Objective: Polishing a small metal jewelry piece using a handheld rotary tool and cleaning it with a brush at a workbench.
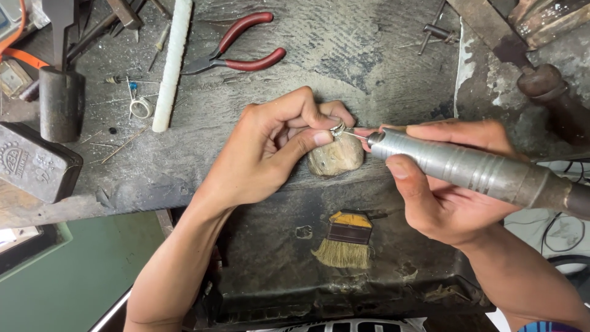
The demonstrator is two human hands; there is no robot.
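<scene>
Your left hand (270,144) pinches a small shiny silver ring (337,128) between thumb and fingers, while your right hand (442,184) grips a long grey metal grinding tool (473,169) whose thin tip touches the ring.

From my feed I find no screen, sign or package on the workbench (381,55). The closest thing to a label is a raised oval stamp (13,158) on the top face of a dark metal block (43,166) at the bench's left edge. Below the bench's front edge, at the bottom of my view, a white strip with bold black print (344,326) shows, mostly cut off.
</scene>
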